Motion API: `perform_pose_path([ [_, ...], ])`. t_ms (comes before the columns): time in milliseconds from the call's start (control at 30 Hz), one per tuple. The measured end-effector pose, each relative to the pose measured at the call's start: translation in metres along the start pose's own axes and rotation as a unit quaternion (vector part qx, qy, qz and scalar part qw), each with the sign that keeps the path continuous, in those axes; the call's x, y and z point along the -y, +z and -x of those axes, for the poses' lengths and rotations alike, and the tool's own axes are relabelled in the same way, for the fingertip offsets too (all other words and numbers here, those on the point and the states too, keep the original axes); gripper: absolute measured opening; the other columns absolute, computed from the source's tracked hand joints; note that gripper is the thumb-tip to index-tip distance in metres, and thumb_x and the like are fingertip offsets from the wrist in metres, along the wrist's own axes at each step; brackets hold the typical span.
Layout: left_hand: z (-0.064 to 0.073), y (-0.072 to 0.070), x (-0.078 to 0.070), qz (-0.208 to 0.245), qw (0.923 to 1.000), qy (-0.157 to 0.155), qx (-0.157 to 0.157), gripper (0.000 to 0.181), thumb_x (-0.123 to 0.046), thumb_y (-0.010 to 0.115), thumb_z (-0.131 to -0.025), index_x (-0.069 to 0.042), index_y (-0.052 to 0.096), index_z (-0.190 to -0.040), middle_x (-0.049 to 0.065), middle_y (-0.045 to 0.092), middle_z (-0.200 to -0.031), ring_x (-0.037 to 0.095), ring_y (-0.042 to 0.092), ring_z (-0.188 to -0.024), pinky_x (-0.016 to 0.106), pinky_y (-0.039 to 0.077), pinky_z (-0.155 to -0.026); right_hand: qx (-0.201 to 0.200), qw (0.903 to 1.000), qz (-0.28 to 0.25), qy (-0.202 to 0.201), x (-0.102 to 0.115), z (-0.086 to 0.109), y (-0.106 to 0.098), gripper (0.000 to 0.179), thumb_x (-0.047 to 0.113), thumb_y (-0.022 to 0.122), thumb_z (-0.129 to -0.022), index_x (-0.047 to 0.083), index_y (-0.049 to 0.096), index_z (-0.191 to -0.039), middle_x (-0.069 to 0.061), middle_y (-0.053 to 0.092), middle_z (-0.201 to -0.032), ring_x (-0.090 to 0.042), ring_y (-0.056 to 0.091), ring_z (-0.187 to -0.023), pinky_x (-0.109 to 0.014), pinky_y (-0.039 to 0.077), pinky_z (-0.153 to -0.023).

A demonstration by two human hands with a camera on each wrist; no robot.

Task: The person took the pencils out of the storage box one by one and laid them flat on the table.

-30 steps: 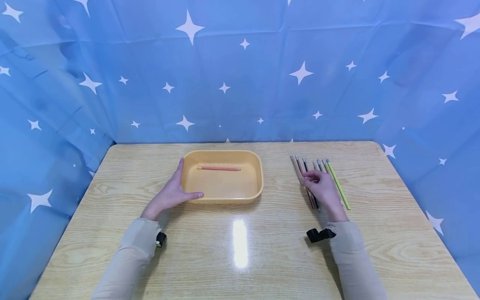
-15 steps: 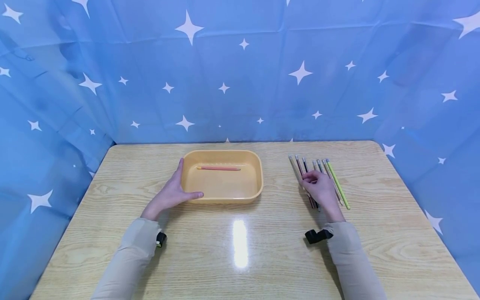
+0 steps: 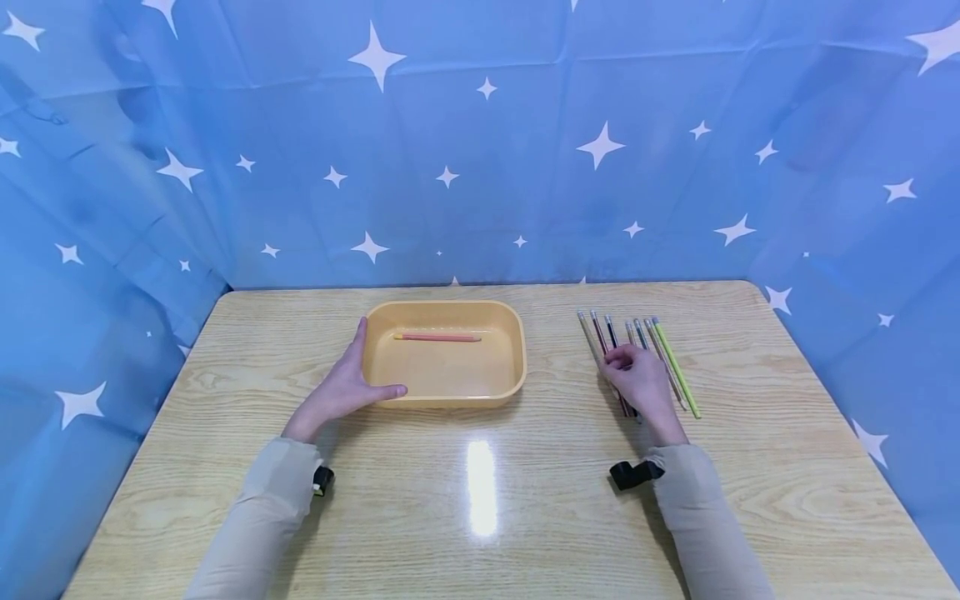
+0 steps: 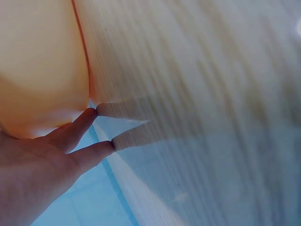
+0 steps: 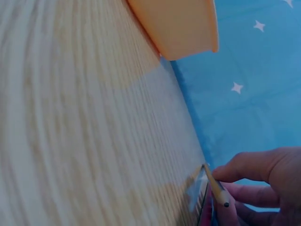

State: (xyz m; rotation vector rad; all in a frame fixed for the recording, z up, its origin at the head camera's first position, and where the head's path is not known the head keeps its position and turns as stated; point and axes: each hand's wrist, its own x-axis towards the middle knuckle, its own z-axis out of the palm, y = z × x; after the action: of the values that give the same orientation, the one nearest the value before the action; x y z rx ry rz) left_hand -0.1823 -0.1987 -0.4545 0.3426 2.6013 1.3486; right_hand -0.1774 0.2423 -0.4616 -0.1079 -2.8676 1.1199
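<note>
My left hand (image 3: pixel 343 385) rests at the left end of a shallow peach plastic tray (image 3: pixel 442 397), its thumb over the front rim and its straight fingers along the outer wall. Inside the tray lies a pink pencil (image 3: pixel 438 337). To the right, my right hand (image 3: pixel 643 382) pinches a natural-wood pencil (image 5: pixel 217 190) between thumb and fingers at the left of a row of pencils. Under and beside this hand lie a dark red pencil (image 3: pixel 598 329), several dark ones and a lime green pencil (image 3: pixel 678 371). The hand hides the middle of several of them.
A pale wood-grain table (image 3: pixel 555 517) carries everything, with a bright light reflection near its front middle. A blue curtain (image 3: pixel 510 200) with white stars stands behind and at both sides. Black wrist straps (image 3: pixel 636 475) sit near the sleeves.
My right hand has shifted slightly left, and the top of the wooden pencil has moved a little left with it. The left hand, tray and pink pencil stay put.
</note>
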Motion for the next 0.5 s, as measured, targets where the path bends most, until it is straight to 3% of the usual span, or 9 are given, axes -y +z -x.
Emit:
perform_pose_path([
  [233, 0.001, 0.0, 0.0, 0.0, 1.0, 0.009, -0.002, 0.129, -0.031, 0.085, -0.074, -0.003, -0.014, -0.152, 0.025, 0.004, -0.158, 0.04, 0.017, -0.141, 0.055, 0.017, -0.112, -0.007, 0.9999, 0.006, -0.011, -0.001, 0.001, 0.002, 0.014, 0.007, 0.066, -0.085, -0.004, 0.067, -0.094, -0.01, 0.063, -0.078, -0.02, 0.055, -0.067, -0.031, 0.042, -0.059],
  [300, 0.004, -0.002, -0.011, 0.007, 0.9999, 0.008, 0.002, 0.126, -0.025, 0.084, -0.075, 0.001, -0.013, -0.151, 0.027, 0.004, -0.157, 0.043, 0.017, -0.14, 0.056, 0.017, -0.112, -0.007, 0.9999, 0.006, -0.013, -0.001, 0.001, 0.002, 0.014, 0.007, 0.066, -0.084, -0.004, 0.066, -0.094, -0.01, 0.063, -0.078, -0.021, 0.055, -0.067, -0.031, 0.042, -0.059],
  [500, 0.002, -0.001, -0.005, 0.006, 0.9999, 0.01, 0.0, 0.128, -0.028, 0.085, -0.074, 0.001, -0.012, -0.151, 0.025, 0.005, -0.157, 0.041, 0.019, -0.14, 0.055, 0.018, -0.111, -0.003, 0.9999, 0.006, -0.01, -0.003, 0.0, 0.002, 0.016, 0.007, 0.064, -0.084, -0.004, 0.066, -0.095, -0.01, 0.062, -0.078, -0.022, 0.055, -0.066, -0.032, 0.042, -0.059],
])
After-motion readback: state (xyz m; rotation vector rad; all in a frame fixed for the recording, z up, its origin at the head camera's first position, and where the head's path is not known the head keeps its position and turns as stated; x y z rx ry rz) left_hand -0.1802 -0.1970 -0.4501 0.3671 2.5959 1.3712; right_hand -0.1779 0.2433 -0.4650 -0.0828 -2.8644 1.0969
